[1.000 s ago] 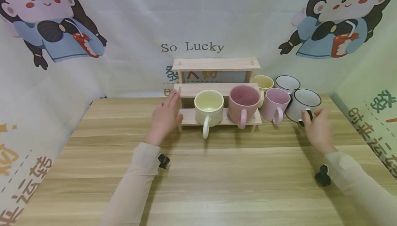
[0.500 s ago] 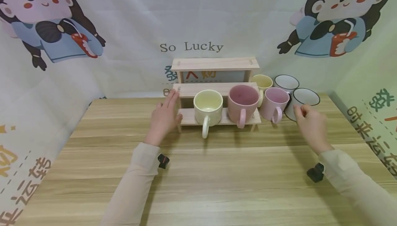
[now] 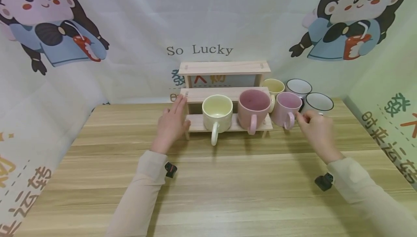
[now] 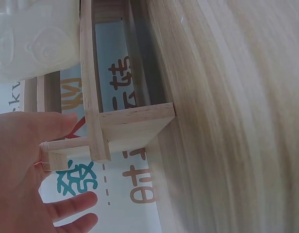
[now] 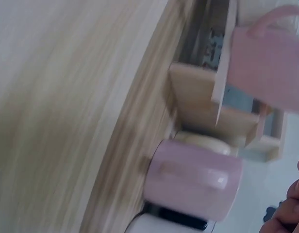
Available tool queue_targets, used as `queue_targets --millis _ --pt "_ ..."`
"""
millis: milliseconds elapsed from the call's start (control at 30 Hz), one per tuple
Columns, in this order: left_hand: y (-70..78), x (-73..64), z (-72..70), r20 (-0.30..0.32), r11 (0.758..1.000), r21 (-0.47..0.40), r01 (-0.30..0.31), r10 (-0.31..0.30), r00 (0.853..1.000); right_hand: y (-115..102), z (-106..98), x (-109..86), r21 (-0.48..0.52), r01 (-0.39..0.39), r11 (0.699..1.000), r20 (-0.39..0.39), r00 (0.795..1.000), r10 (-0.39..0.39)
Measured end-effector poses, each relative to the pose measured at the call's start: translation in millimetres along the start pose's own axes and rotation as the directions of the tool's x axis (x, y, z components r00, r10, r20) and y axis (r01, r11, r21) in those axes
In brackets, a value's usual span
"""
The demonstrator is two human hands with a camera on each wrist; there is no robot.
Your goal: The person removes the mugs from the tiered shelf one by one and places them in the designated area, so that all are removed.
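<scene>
Standing just right of the wooden rack point(image 3: 224, 67), the lilac mug point(image 3: 284, 109) seems stiff, breakable, best held by its handle point(image 3: 289, 121); whether the right hand point(image 3: 318, 134) pinches it, I cannot tell; the left hand point(image 3: 170, 126) touches the rack, fingers spread

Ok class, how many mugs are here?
6. Bottom shelf: pale yellow mug, big pink mug. Right of the rack: small pink mug, back yellow mug, front white mug, back white mug.
</scene>
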State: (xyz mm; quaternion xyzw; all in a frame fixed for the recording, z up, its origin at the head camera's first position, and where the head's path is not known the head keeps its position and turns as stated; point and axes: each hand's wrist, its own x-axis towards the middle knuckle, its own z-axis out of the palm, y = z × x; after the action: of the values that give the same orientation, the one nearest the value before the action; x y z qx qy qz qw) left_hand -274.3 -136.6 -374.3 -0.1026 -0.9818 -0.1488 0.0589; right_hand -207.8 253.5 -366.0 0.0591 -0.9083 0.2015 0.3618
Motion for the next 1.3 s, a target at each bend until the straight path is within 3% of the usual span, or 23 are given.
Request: queue_targets --millis 367,633,867,933,1167,1300 --pt "-0.8 0.9 0.7 0.012 1.0 0.008 0.009 -0.009 1.0 -26 6 -0.4 0.101 0.068 0.993 0.043 0.996 -0.073" --pt "-0.6 0.7 0.7 0.005 1.0 0.0 0.006 -0.006 1.0 -47 14 -1.5 0.11 0.149 0.983 0.077 0.984 -0.158" --pt "-1.5 1.3 1.5 0.001 1.0 0.001 0.002 -0.002 1.0 -69 20 0.9 0.117 0.088 0.989 0.265 0.957 -0.117" --pt "-1.7 1.3 1.9 -0.001 1.0 0.003 0.001 -0.001 1.0 -73 23 1.9 0.103 0.089 0.991 0.287 0.951 -0.115" --pt "0.2 0.2 0.9 0.0 1.0 -0.009 -0.002 0.002 1.0 -77 31 3.3 0.078 0.156 0.985 0.227 0.959 -0.169" --pt "0.8 0.4 0.0 0.002 1.0 -0.012 0.003 -0.003 1.0 -77 32 3.3 0.081 0.148 0.986 0.226 0.96 -0.163"
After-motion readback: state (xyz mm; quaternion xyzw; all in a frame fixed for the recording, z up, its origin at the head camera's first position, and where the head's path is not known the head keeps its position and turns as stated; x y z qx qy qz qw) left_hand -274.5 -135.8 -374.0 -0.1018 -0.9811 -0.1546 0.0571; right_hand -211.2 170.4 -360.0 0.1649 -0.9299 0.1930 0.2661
